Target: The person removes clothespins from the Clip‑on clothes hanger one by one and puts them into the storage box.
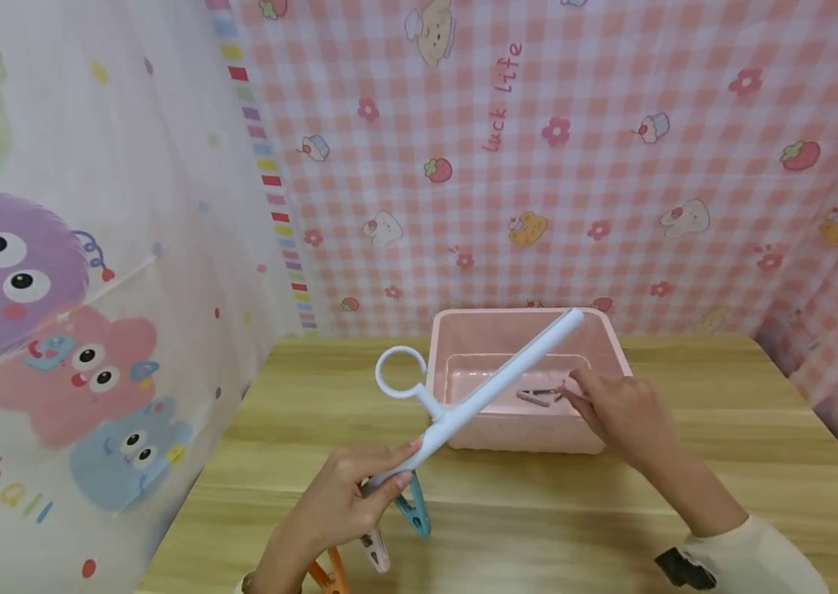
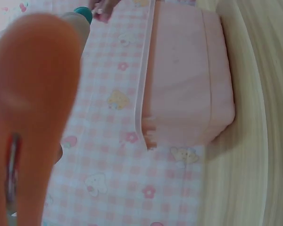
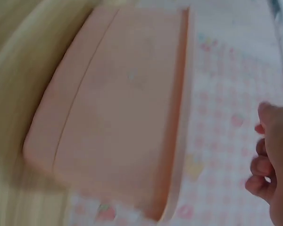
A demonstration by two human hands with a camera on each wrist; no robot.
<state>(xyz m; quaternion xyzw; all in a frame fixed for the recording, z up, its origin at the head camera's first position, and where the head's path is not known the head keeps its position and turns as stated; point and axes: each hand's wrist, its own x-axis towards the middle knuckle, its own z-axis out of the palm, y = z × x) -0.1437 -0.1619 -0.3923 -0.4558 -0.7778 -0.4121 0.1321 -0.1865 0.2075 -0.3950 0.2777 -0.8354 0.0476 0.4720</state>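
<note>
My left hand (image 1: 341, 499) grips one end of a light blue hanger (image 1: 496, 379), a straight bar with a round hook, which slants up to the right across the front of a pink bin (image 1: 526, 436). Below the bar by that hand hang a teal clothespin (image 1: 416, 513), a pale pink clothespin (image 1: 374, 551) and an orange clothespin (image 1: 331, 573). The orange one looms large in the left wrist view. Over the bin's right side, my right hand (image 1: 627, 412) pinches a pale pink clothespin (image 1: 535, 398) between thumb and fingers, its far end pointing left.
The bin stands on a wood-grain table (image 1: 538, 511), close to its back edge. Behind it hangs a pink checked cloth (image 1: 590, 181). A white cloth with cartoon figures (image 1: 189, 165) closes off the left side.
</note>
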